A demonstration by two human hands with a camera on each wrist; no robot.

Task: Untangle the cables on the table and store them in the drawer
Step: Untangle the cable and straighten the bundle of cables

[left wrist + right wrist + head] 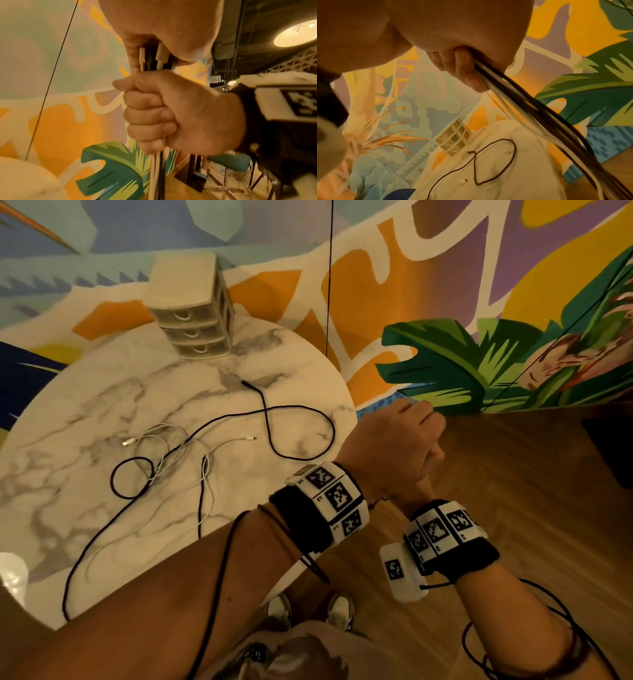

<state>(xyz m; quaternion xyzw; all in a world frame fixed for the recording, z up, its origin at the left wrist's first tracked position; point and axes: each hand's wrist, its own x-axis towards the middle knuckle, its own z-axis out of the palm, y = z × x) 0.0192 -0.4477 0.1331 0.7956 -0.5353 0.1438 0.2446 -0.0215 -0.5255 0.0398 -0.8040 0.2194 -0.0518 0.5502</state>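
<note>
A black cable [301, 409] loops across the round marble table [85, 392] and crosses a tangle of thin white cables [164, 440]. A small beige drawer unit [195, 320] stands at the table's far edge, all drawers closed. Both hands hover off the table's right side. My left hand [394, 436] is fisted above the right hand [430, 463], which it mostly hides. In the left wrist view my left hand [154, 33] pinches white plug ends [160, 54], and the right hand [171, 112] grips the same black-and-white cable bundle [157, 169] just below. The bundle [539, 115] runs down from the right fingers [467, 70].
A painted mural wall [445, 302] stands close behind the table. A thin black cord [329, 285] hangs straight down beside the table's far right edge. Wooden floor [513, 474] lies under the hands, with my shoes [339, 611] below and a dark object [609, 446] at the right.
</note>
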